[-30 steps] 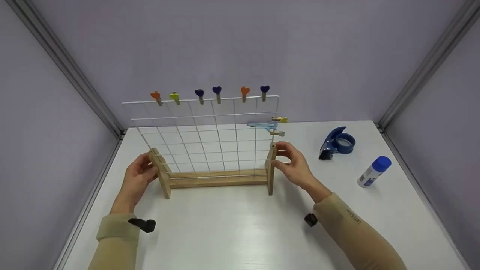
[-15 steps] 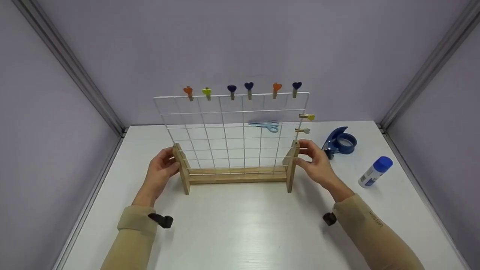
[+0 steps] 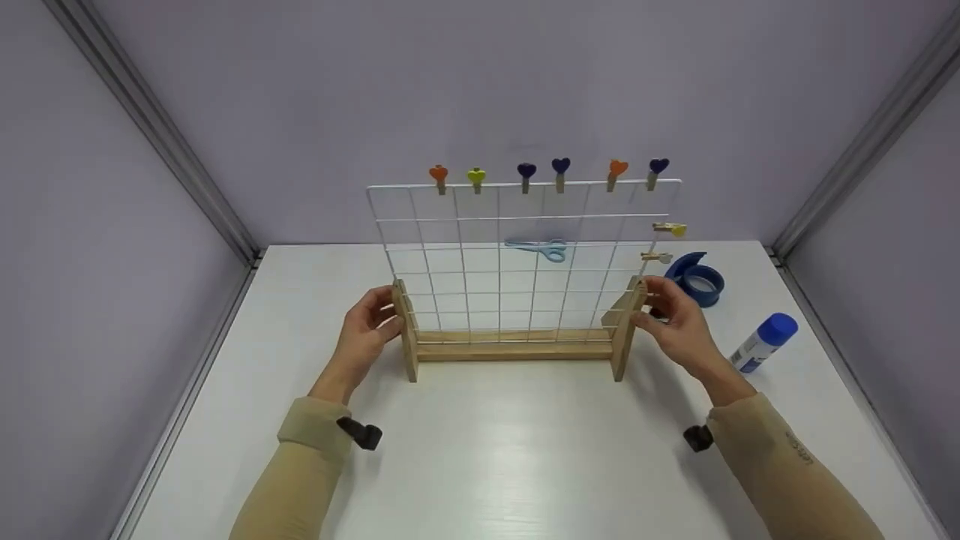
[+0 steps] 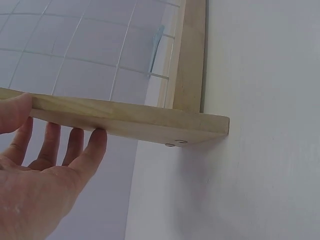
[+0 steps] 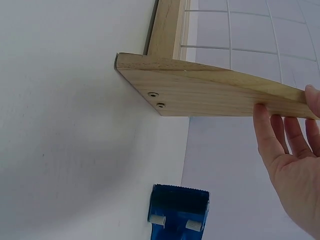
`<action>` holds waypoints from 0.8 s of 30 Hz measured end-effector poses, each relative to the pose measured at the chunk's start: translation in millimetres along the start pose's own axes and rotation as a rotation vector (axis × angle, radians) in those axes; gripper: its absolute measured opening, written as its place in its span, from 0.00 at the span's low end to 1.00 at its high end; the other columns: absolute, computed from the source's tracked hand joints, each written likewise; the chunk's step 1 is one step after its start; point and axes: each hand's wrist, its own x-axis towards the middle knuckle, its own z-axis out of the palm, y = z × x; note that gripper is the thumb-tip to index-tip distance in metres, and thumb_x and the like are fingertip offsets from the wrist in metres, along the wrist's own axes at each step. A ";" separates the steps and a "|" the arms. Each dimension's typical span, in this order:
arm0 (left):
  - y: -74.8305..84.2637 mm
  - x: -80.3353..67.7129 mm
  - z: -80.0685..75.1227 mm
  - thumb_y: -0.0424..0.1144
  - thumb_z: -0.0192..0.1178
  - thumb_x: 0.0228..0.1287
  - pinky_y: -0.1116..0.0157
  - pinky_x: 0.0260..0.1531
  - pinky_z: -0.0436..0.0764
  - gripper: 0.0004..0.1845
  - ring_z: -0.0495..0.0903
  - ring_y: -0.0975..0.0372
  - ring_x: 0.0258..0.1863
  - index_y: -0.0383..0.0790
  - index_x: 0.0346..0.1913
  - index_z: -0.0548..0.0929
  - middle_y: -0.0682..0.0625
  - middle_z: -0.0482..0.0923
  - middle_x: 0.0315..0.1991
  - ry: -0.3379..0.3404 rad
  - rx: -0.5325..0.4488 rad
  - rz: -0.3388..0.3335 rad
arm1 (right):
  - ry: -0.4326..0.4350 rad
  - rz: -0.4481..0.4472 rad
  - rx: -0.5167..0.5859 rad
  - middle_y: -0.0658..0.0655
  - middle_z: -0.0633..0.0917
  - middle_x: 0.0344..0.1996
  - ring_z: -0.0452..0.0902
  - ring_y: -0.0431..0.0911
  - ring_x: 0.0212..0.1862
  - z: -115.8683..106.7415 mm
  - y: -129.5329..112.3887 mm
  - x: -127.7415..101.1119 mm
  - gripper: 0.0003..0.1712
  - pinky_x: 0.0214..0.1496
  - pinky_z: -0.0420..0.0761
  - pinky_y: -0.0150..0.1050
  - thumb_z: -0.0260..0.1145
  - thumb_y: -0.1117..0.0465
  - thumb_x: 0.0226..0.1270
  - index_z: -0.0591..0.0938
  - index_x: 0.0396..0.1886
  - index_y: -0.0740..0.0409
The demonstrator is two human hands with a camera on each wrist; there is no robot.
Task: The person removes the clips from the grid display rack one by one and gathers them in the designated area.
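Observation:
A wire-grid display stand stands between my two hands, its white wire grid (image 3: 517, 217) leaning back in a wooden base (image 3: 514, 351). My left hand (image 3: 360, 337) holds the left side panel (image 4: 135, 120), thumb at its front edge and fingertips on the outer face. On the other side my right hand (image 3: 686, 334) grips the right side panel (image 5: 200, 90) in the same way. Several clothespins with heart tops, such as an orange one (image 3: 439, 175) and a dark blue one (image 3: 561, 165), line the grid's top wire. Two more, including a yellow-heart clothespin (image 3: 675, 229), sit on its right edge.
Light blue scissors (image 3: 553, 251) lie behind the grid on the white table (image 3: 502, 442). A blue tape dispenser (image 3: 701, 285) sits just beyond my right hand. Farther right stands a glue stick (image 3: 765, 341) with a blue cap. Grey walls enclose the table's back and sides.
Both hands have shifted the display stand to the right and slightly back. Its right side now overlaps the tape dispenser in the head view, and the right sleeve is closer to the glue stick.

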 end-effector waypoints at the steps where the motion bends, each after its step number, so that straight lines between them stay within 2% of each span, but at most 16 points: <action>1: 0.2 0.9 2.3 0.21 0.61 0.78 0.71 0.65 0.88 0.29 0.76 0.45 0.78 0.34 0.78 0.74 0.36 0.75 0.76 -0.007 0.011 0.006 | 0.003 0.001 -0.010 0.68 0.81 0.71 0.80 0.26 0.62 -2.3 -0.2 -1.3 0.30 0.62 0.82 0.19 0.67 0.73 0.81 0.73 0.79 0.67; 9: -0.5 5.8 14.7 0.21 0.61 0.78 0.62 0.72 0.87 0.28 0.76 0.44 0.78 0.35 0.77 0.75 0.37 0.76 0.75 -0.026 0.049 0.046 | -0.006 0.026 -0.078 0.68 0.79 0.74 0.78 0.28 0.64 -16.8 -5.7 -8.0 0.31 0.63 0.80 0.14 0.66 0.70 0.84 0.71 0.82 0.64; 11: -1.0 6.1 14.8 0.22 0.61 0.78 0.60 0.73 0.86 0.28 0.77 0.45 0.77 0.36 0.77 0.75 0.37 0.76 0.75 -0.025 0.054 0.057 | -0.014 0.031 -0.121 0.69 0.79 0.75 0.79 0.35 0.66 -17.8 -9.0 -9.1 0.32 0.61 0.80 0.13 0.65 0.68 0.85 0.71 0.83 0.63; 13: -1.4 6.5 14.3 0.22 0.61 0.78 0.58 0.75 0.85 0.28 0.76 0.44 0.78 0.36 0.77 0.75 0.37 0.76 0.75 -0.025 0.055 0.060 | -0.012 0.029 -0.214 0.69 0.82 0.72 0.83 0.46 0.67 -18.1 -14.2 -10.9 0.31 0.60 0.81 0.14 0.67 0.66 0.85 0.73 0.82 0.63; 16: -2.9 6.8 11.6 0.22 0.61 0.78 0.55 0.77 0.84 0.28 0.76 0.44 0.78 0.36 0.77 0.75 0.36 0.76 0.75 -0.028 0.054 0.062 | -0.024 -0.003 -0.426 0.71 0.89 0.64 0.88 0.63 0.63 -15.6 -28.6 -15.3 0.26 0.60 0.93 0.34 0.71 0.63 0.82 0.81 0.73 0.66; 18: -3.5 6.1 8.9 0.22 0.61 0.78 0.53 0.77 0.84 0.28 0.76 0.43 0.78 0.35 0.77 0.74 0.36 0.76 0.75 -0.026 0.057 0.058 | -0.053 -0.021 -0.576 0.71 0.92 0.56 0.91 0.67 0.57 -12.1 -42.7 -18.9 0.21 0.58 0.96 0.52 0.73 0.61 0.79 0.87 0.65 0.68; 20: -4.2 5.1 6.0 0.21 0.61 0.78 0.50 0.79 0.83 0.28 0.76 0.43 0.78 0.35 0.77 0.74 0.36 0.76 0.75 -0.023 0.061 0.059 | -0.098 -0.027 -0.679 0.71 0.94 0.50 0.93 0.66 0.49 -6.8 -59.2 -22.3 0.18 0.52 0.94 0.63 0.75 0.60 0.76 0.91 0.56 0.69; 22: -4.3 3.9 3.3 0.21 0.61 0.78 0.48 0.80 0.81 0.28 0.76 0.43 0.78 0.35 0.77 0.75 0.36 0.76 0.75 -0.023 0.065 0.062 | -0.136 -0.022 -0.741 0.69 0.95 0.45 0.92 0.60 0.40 -0.8 -76.9 -25.8 0.16 0.42 0.94 0.58 0.76 0.58 0.75 0.93 0.51 0.67; 24: -4.7 3.3 0.8 0.21 0.61 0.77 0.45 0.82 0.79 0.28 0.76 0.43 0.78 0.35 0.76 0.75 0.35 0.76 0.75 -0.027 0.063 0.064 | -0.146 -0.038 -0.760 0.66 0.95 0.40 0.90 0.54 0.36 6.1 -94.7 -28.5 0.13 0.34 0.91 0.48 0.76 0.57 0.74 0.94 0.47 0.64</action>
